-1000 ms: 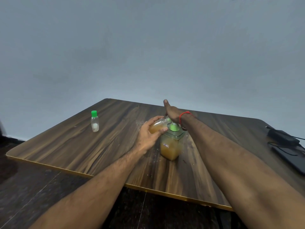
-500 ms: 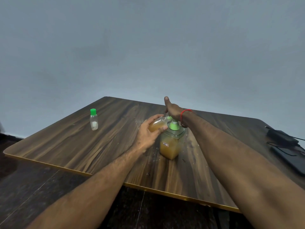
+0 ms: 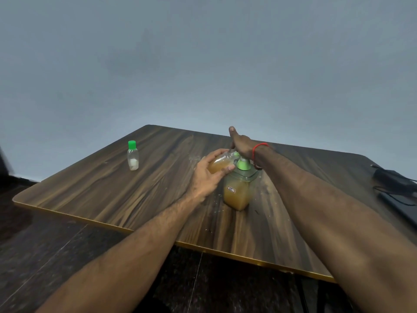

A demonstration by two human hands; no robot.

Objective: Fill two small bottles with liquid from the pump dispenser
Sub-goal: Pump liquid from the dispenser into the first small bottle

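A clear pump dispenser (image 3: 238, 190) holding amber liquid, with a green collar, stands on the wooden table (image 3: 112, 193). My left hand (image 3: 206, 177) grips a small bottle (image 3: 220, 164) full of amber liquid, tilted with its mouth toward the pump's spout. My right hand (image 3: 240, 143) rests on top of the pump head, thumb stretched out; the head itself is hidden under it. A second small clear bottle (image 3: 132, 158) with a green cap stands upright far to the left, nearly empty apart from a pale layer at its bottom.
A black power adapter (image 3: 392, 179) with cables and the edge of a dark flat device (image 3: 404, 206) lie at the table's right edge. Small droplets speckle the wood around the dispenser. The table's gold-trimmed front edge (image 3: 225, 250) runs over a dark floor.
The hands, the held bottle and the dispenser keep nearly the same pose. The view has shifted slightly, so everything sits a little higher in the frame than a second ago.
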